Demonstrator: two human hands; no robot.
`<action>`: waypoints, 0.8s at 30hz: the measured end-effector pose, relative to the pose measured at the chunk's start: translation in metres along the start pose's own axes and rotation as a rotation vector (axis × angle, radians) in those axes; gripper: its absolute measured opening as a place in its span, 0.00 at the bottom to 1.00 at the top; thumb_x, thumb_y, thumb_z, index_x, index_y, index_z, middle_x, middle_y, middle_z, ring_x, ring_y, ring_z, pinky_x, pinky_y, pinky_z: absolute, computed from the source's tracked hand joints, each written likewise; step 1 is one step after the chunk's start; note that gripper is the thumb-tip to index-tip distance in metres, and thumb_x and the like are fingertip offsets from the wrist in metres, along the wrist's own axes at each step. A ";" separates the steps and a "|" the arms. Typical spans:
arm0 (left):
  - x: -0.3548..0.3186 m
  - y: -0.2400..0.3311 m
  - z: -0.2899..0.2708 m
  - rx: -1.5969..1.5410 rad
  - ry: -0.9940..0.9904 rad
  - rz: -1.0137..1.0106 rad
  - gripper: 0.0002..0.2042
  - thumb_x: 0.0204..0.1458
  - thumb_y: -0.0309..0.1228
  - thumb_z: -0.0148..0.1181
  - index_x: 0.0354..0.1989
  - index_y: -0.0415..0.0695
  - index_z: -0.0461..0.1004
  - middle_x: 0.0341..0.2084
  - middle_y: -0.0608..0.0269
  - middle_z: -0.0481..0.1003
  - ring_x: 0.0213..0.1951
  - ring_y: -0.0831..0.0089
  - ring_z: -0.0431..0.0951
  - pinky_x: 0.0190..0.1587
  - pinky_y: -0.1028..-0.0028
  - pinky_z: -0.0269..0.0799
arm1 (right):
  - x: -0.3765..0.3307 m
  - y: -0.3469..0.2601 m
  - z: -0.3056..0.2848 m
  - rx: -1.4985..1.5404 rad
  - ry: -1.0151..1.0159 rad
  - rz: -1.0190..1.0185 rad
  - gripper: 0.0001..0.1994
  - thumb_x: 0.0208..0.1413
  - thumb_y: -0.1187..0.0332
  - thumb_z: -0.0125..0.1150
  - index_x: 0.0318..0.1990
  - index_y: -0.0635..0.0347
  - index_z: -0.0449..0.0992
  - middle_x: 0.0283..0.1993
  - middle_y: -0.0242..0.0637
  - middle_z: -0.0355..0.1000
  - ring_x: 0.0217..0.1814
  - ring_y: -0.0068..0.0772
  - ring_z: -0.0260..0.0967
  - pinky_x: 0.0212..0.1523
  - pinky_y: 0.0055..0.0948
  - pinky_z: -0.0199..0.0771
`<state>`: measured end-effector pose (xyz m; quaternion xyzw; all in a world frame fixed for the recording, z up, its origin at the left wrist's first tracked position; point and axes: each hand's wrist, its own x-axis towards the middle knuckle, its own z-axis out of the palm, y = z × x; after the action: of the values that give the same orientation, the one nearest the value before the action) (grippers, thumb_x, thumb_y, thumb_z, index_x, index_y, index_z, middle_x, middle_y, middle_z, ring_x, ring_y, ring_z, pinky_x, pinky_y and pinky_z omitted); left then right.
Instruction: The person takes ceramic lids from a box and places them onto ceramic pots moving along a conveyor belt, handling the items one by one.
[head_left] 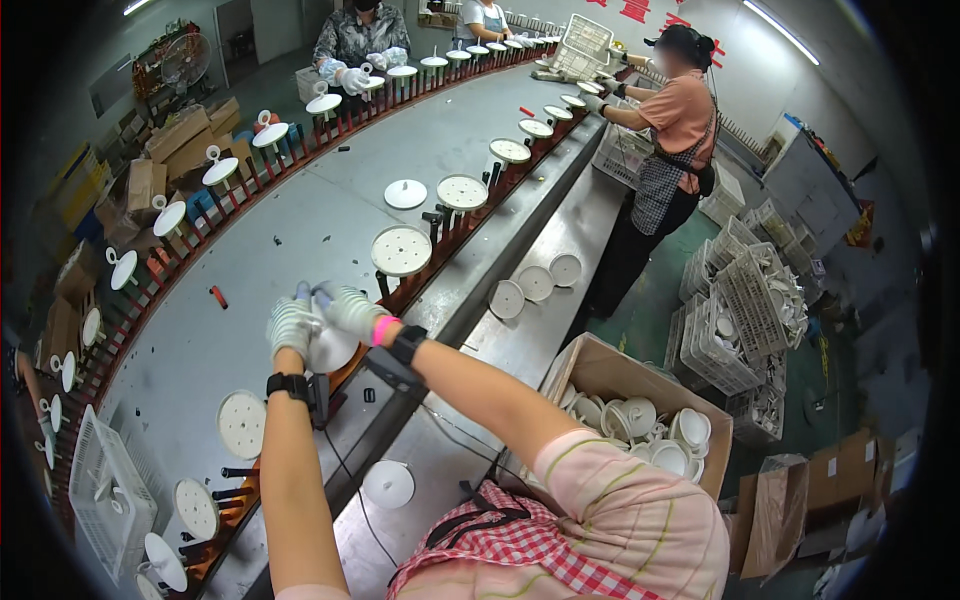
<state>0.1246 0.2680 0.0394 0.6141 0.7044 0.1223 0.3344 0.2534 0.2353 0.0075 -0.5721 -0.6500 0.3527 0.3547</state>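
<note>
Two gloved hands — left hand [291, 324], right hand [350, 309] — grip a round white disc [332, 350]

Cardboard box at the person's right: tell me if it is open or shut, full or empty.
Open and partly full. The cardboard box has its flaps spread, and white round shells lie piled inside, with bare inner wall above them.

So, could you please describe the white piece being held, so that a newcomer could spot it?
Follow the long grey conveyor table to its near end. There the left hand and right hand, both gloved, grip a white round piece; unlike the discs on stands, it is off the line.
</note>
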 end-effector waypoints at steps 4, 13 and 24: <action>0.055 -0.104 -0.001 0.487 0.233 0.352 0.26 0.51 0.51 0.45 0.49 0.42 0.67 0.41 0.42 0.72 0.46 0.50 0.72 0.46 0.61 0.69 | 0.036 -0.058 0.032 -0.399 -0.266 0.119 0.20 0.55 0.58 0.41 0.43 0.62 0.74 0.42 0.52 0.72 0.47 0.55 0.68 0.50 0.41 0.67; -0.001 -0.102 -0.018 0.451 0.264 0.330 0.22 0.53 0.43 0.46 0.48 0.38 0.68 0.33 0.43 0.73 0.34 0.59 0.71 0.40 0.64 0.68 | 0.007 -0.063 0.057 -0.436 -0.174 -0.030 0.16 0.54 0.59 0.43 0.38 0.58 0.76 0.40 0.46 0.74 0.47 0.45 0.71 0.47 0.39 0.70; -0.085 -0.161 -0.047 -0.096 0.515 0.262 0.15 0.51 0.30 0.47 0.45 0.37 0.71 0.40 0.48 0.72 0.42 0.63 0.72 0.45 0.66 0.67 | -0.258 0.094 -0.075 -0.160 0.216 -0.477 0.17 0.45 0.65 0.55 0.44 0.61 0.70 0.48 0.45 0.66 0.54 0.45 0.62 0.55 0.41 0.60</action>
<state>-0.0287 0.1636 0.0083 0.6320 0.6741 0.3497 0.1544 0.3892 -0.0083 -0.0510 -0.4635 -0.7506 0.1435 0.4486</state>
